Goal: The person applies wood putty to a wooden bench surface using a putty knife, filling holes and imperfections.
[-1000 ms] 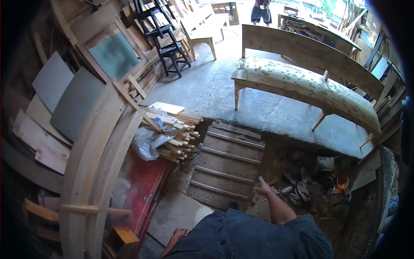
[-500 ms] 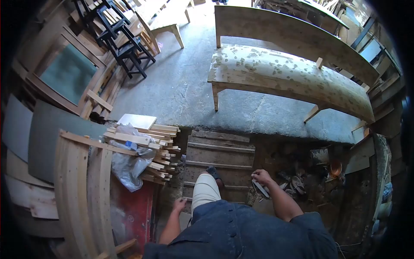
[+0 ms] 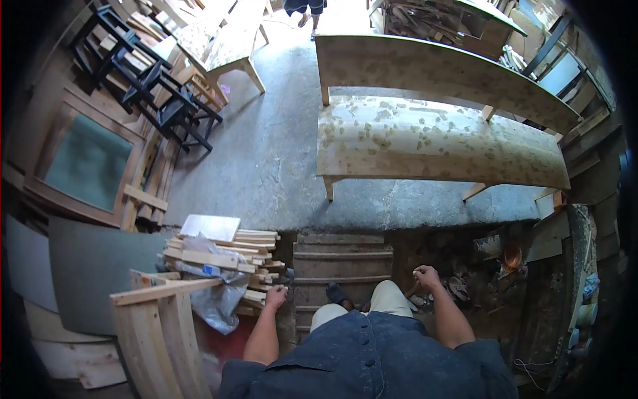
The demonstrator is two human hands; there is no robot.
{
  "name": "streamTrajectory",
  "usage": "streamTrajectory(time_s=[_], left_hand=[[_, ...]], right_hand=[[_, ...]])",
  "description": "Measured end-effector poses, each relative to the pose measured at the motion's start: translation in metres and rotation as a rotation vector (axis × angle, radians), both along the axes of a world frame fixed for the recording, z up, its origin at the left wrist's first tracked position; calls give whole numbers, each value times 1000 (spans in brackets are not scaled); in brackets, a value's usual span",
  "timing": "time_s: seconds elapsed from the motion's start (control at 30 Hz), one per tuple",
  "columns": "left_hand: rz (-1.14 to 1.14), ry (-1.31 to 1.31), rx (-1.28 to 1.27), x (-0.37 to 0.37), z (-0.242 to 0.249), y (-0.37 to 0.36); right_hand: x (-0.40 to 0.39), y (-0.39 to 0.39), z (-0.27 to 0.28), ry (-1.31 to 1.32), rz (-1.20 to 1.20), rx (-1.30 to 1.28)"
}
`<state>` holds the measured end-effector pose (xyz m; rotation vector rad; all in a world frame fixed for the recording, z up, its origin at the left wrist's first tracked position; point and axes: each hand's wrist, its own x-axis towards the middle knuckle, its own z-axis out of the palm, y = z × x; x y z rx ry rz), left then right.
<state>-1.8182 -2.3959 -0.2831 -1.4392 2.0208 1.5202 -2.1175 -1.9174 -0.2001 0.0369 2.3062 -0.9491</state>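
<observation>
My left hand (image 3: 276, 297) hangs at my side with its fingers curled, close to a stack of wooden strips (image 3: 256, 261). I see nothing in it. On the other side my right hand (image 3: 426, 275) is closed, its fingers bent inward; whether it holds something small I cannot make out. Below and between the hands lies a ramp of wooden planks with cross slats (image 3: 342, 268), where my foot (image 3: 339, 295) shows. A clear plastic bag (image 3: 226, 309) drapes over the strips beside my left hand.
A long wooden bench (image 3: 425, 143) with patchy spots stands ahead on the concrete floor (image 3: 279, 146). Black stools (image 3: 166, 110) and a framed panel (image 3: 90, 159) are at left. A wooden frame (image 3: 163, 326) stands near left; debris (image 3: 458, 286) lies right. Another person's legs (image 3: 307, 13) appear far ahead.
My view has tilted up, so the bench sits lower in the picture. Both hands have risen and my right hand has shifted rightward. Another person's legs have come into view at the top.
</observation>
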Motion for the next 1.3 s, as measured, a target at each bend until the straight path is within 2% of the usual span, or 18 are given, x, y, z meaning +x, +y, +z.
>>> streamTrajectory(time_s=[0.13,0.2,0.27,0.3,0.33,0.4,0.5,0.53,0.63,0.7,0.73,0.77,0.87,1.03,1.17,1.23,1.3], left_hand=[[-65,-78,-9,-24,-7,-3],[-139,-199,24,-42,3,8],[-313,-194,-86,-54,-6,14],[-272,-224,-30,-58,-26,14],[-265,-221,-47,-77,-22,14],[-316,-294,-11,-100,4,22],[-372,-299,-36,-167,82,19],[-373,-302,-43,-185,93,9],[-297,-194,-78,-238,128,-15],[-153,-33,-93,-276,172,-21],[-81,48,-99,-287,183,-25],[-109,61,-99,-293,180,-33],[-187,94,-221,-299,170,-45],[-88,4,-233,-260,167,-64],[151,-261,42,-181,121,-106],[504,-244,128,-141,87,-120],[307,-405,182,-125,115,-148]], right_hand=[[-22,-3,-37,-35,-117,-134],[-28,8,-64,-190,-193,-105],[-31,39,-120,-168,-105,-9],[-32,47,-124,-165,-77,59],[-43,52,-121,-157,-50,124],[-68,58,-115,-410,-102,199],[-123,46,-102,-493,-182,259],[-142,37,-87,-496,-182,252],[-209,-7,-37,-316,-126,60],[-252,-34,-35,-247,-59,29],[-270,-50,-36,-197,-11,9],[-287,-63,-46,-168,7,-2],[-326,-102,-61,-20,151,-39],[-336,-162,-48,-166,280,11],[-324,-189,-87,-175,369,117],[-311,-201,-102,-146,360,121],[-307,-218,-104,-106,553,195]])
